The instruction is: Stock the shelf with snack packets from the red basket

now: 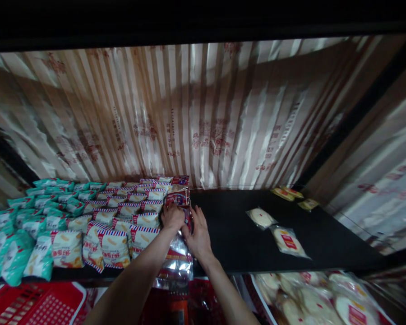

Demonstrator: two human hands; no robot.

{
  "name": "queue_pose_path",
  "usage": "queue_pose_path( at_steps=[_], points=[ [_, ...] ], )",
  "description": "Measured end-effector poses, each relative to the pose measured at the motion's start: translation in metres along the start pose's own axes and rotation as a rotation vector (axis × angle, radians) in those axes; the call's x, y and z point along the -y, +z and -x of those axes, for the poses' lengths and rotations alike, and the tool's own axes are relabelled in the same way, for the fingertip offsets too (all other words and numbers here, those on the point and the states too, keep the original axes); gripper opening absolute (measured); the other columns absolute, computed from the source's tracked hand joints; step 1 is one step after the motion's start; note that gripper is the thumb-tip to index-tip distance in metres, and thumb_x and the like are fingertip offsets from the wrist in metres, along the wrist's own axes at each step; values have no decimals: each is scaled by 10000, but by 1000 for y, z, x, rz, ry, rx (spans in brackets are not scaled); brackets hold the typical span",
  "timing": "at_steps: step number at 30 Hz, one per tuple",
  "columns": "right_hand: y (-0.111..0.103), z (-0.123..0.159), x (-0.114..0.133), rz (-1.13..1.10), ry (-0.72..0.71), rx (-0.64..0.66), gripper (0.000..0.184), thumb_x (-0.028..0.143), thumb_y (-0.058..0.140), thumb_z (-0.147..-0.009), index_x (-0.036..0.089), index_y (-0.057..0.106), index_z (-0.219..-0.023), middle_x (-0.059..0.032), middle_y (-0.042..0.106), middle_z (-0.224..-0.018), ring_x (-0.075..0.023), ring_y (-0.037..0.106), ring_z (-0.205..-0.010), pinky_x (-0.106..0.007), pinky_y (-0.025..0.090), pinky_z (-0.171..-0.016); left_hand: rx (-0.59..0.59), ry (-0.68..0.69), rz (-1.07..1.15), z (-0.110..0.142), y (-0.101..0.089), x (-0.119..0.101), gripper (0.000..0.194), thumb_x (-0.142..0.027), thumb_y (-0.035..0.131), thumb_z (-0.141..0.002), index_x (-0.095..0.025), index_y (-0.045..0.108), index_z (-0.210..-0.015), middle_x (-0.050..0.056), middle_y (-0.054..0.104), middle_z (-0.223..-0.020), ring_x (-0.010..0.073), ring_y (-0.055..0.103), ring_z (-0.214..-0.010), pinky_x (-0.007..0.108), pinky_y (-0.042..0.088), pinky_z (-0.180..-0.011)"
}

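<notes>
Both my hands reach onto the black shelf around a dark red snack packet (187, 216) in a row of such packets. My left hand (173, 217) is closed at its left side, fingers bent and partly hidden. My right hand (199, 237) grips the right side, its fingers pointing up along it and its thumb over the front. Behind them another dark red packet (177, 198) leans at the back of the row. Shiny silver-and-red packets (176, 262) lie in front, under my wrists.
White-and-red snack bags (113, 248) stand in rows on the left, with teal bags (16, 253) beyond. Two round flatbread packs (288, 241) and yellow packets (286, 194) lie on the right. Below are a red basket (40, 307) and a crate of flatbread packs (311, 300).
</notes>
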State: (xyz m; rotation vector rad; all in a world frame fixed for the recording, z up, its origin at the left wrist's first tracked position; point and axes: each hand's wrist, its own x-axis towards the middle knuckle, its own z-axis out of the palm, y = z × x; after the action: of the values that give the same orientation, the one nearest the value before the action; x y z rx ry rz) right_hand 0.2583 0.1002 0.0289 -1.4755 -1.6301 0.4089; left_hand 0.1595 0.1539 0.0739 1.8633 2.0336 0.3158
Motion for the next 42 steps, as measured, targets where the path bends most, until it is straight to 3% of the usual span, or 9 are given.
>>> queue_pose_path(
  at_steps=[4,7,11,19,24,28,30,35,42],
  points=[
    [4,20,-8,-261,299,30,725,521,477,-800,105,368,-1384,-157,403,-1424,-271,357,-1325,-449,283,-1102,-88,-91,-6,11,1,-8,425,-219,328,-870,-206,539,-1239,74,469,-1390,253,377,-1310,412,357,-1037],
    [6,27,-6,-439,377,71,728,564,442,-817,164,326,-1413,-118,412,-1427,-250,372,-1320,-427,297,-1094,-135,-119,-15,18,1,-12,455,-256,362,-842,-199,523,-1264,65,424,-1428,259,358,-1320,410,346,-1048],
    [7,24,0,-534,414,84,728,602,383,-829,194,300,-1427,-80,379,-1453,-223,327,-1348,-402,252,-1116,-169,-135,-36,21,1,-15,459,-327,393,-834,-199,539,-1249,70,410,-1437,275,366,-1313,412,369,-1027],
    [12,15,-10,-501,448,81,828,681,261,-820,111,311,-1420,-114,338,-1470,-218,282,-1369,-395,193,-1139,-144,-188,-47,23,3,-16,512,-372,358,-860,-199,451,-1332,62,346,-1475,281,328,-1335,448,356,-1034],
    [30,18,-21,-536,444,56,777,673,190,-850,158,345,-1410,-83,357,-1464,-205,297,-1362,-387,237,-1125,-128,-210,-27,23,6,-15,510,-384,347,-860,-246,436,-1342,33,322,-1489,303,372,-1303,468,393,-991],
    [36,22,-29,-560,456,43,727,673,216,-849,211,423,-1370,-59,464,-1395,-216,367,-1327,-404,313,-1087,-144,-225,-46,23,9,-14,523,-408,354,-861,-240,433,-1350,105,305,-1490,317,402,-1283,459,413,-960],
    [34,21,-32,-590,433,27,738,680,216,-846,200,434,-1363,-60,468,-1392,-210,368,-1326,-392,295,-1100,-160,-233,-73,23,9,-14,524,-416,360,-863,-241,433,-1352,144,314,-1477,320,432,-1261,448,424,-940],
    [23,4,-46,-611,472,-28,819,724,200,-818,157,427,-1364,-80,414,-1429,-193,334,-1345,-375,209,-1136,-164,-228,-116,26,10,-16,515,-432,365,-871,-252,437,-1348,152,352,-1455,315,490,-1208,432,440,-914],
    [25,-25,-65,-670,550,-6,885,747,208,-798,99,414,-1365,-131,467,-1382,-228,366,-1326,-406,245,-1112,-149,-217,-147,26,8,-18,509,-422,349,-878,-249,435,-1348,159,421,-1409,304,523,-1175,420,424,-931]
  ],
)
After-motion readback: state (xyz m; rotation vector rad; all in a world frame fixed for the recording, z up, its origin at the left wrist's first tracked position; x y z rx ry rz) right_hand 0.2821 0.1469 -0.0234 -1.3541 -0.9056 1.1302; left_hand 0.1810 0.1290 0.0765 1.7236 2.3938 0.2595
